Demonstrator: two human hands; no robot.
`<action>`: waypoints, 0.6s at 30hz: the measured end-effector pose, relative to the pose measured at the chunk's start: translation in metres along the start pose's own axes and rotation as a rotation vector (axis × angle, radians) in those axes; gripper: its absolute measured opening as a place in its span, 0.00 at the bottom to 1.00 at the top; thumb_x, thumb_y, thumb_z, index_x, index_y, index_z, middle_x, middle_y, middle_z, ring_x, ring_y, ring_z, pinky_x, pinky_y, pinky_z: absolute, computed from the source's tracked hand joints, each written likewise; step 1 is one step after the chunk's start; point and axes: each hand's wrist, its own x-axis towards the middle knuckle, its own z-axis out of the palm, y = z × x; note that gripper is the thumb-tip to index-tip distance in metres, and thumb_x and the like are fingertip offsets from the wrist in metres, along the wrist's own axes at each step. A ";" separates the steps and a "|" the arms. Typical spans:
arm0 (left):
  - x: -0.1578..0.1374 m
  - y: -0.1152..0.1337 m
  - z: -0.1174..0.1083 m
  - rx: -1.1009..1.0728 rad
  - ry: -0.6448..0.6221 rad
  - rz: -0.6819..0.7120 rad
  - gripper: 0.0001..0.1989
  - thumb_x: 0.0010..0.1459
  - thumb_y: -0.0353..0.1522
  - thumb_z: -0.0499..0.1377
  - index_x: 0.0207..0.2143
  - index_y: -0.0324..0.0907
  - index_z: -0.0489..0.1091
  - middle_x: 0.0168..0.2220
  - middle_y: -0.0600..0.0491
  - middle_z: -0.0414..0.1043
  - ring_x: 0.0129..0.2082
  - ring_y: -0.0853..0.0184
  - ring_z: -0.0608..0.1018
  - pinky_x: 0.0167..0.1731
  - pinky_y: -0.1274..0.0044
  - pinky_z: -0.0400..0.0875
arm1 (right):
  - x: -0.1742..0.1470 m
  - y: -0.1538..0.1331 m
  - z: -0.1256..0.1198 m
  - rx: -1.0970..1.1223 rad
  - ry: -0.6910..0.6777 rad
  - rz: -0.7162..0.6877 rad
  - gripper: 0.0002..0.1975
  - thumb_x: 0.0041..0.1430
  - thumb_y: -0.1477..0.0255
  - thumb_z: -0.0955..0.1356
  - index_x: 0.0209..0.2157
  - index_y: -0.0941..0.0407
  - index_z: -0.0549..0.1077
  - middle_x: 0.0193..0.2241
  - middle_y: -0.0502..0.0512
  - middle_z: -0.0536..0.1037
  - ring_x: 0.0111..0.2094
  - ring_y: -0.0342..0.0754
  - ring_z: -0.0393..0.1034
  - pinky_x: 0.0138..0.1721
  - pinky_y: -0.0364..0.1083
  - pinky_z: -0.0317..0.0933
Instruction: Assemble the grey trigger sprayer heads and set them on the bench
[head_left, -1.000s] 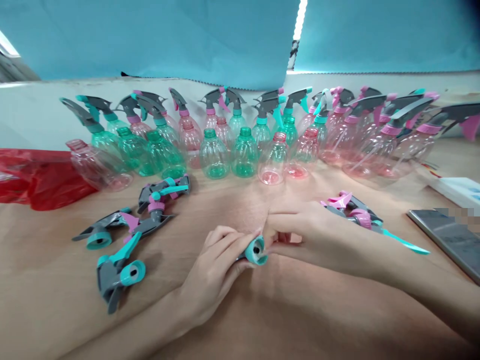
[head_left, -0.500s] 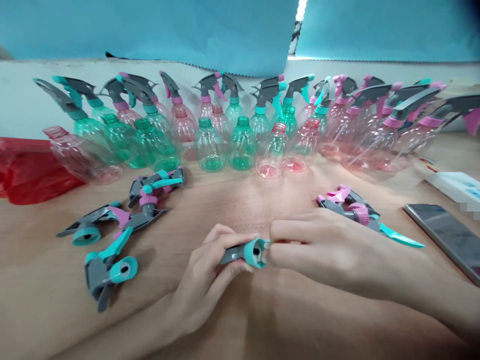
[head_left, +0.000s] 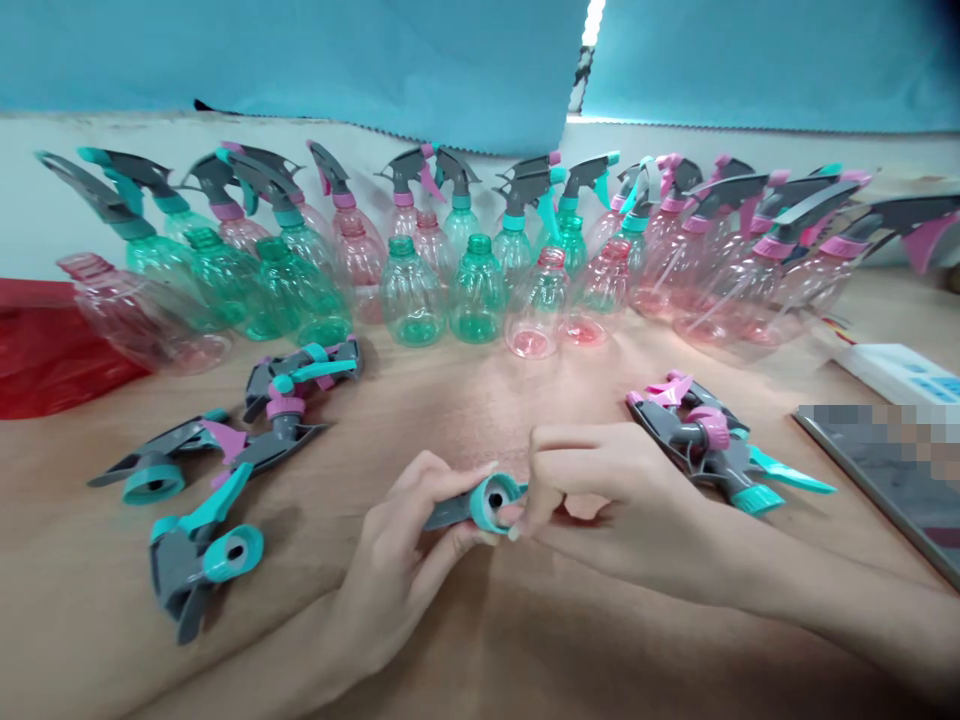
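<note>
My left hand (head_left: 401, 545) is closed around a grey trigger spray head, its teal collar (head_left: 480, 512) turned with the open mouth towards me. Inside the collar a pale ring with a dark hole shows. My right hand (head_left: 600, 490) has its fingers curled, the thumb and fingertips pressed together at the collar's right edge and mouth. Whether a small part sits between those fingertips is hidden. To the left lie several loose spray heads, the nearest a grey one with a teal collar (head_left: 234, 553). Beyond my right hand rests a pile of pink, grey and teal spray heads (head_left: 705, 428).
Across the back stand several green bottles (head_left: 480, 295) and pink bottles (head_left: 536, 305), some open-necked, others topped with spray heads (head_left: 589, 175). A red plastic bag (head_left: 60, 350) lies at the left. A phone (head_left: 877, 470) and a white box (head_left: 896, 370) are at the right.
My right hand's fingertips have shifted from beside the collar to its mouth, and the hand has turned slightly. The whole view has swung a little, moving things leftward.
</note>
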 end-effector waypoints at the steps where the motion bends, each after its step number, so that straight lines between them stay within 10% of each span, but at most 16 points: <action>1: 0.000 -0.001 0.000 0.023 0.006 0.031 0.13 0.62 0.29 0.52 0.49 0.44 0.64 0.33 0.53 0.64 0.31 0.70 0.70 0.27 0.80 0.67 | 0.000 -0.002 0.001 -0.001 0.006 0.020 0.09 0.47 0.88 0.66 0.24 0.60 0.70 0.21 0.44 0.62 0.21 0.34 0.55 0.21 0.35 0.50; 18: -0.003 -0.001 -0.001 0.329 0.062 0.113 0.15 0.64 0.31 0.50 0.53 0.46 0.60 0.34 0.52 0.66 0.34 0.66 0.68 0.35 0.72 0.65 | -0.008 -0.007 0.020 -0.087 0.094 0.000 0.09 0.45 0.88 0.64 0.23 0.59 0.67 0.24 0.45 0.62 0.23 0.34 0.56 0.23 0.34 0.53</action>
